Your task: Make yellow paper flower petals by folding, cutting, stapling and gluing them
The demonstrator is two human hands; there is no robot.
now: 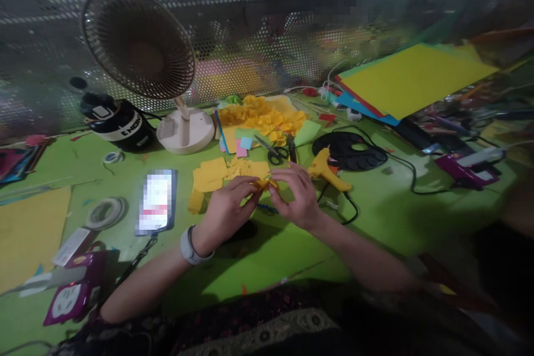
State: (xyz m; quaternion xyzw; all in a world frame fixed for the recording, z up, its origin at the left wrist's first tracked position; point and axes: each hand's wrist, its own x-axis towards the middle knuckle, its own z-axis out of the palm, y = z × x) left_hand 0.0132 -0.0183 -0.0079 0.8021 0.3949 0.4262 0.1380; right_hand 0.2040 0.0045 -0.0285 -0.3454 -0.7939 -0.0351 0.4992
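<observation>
From the head cam, it's basically a two-handed pinch job. The left hand [227,204] and the right hand [298,197] come together over the green worktop [300,272], fingertips of both closed on a small yellow paper piece [264,184]. It's between them, mostly covered by the fingers, so I can't tell its exact shape. There's a pale watch [195,245] on the left wrist.

Just beyond the left hand are some flat yellow cut pieces [209,174]. A yellow glue gun [327,169] lies right by the right hand, its black cord trailing off, and dark scissors [278,154] sit a bit further back. Behind those there's a heap of crinkly yellow paper bits [262,114]. Over on the left you've got a phone [155,200] lying face up, a tape roll [105,212] and a desk fan [179,130].
</observation>
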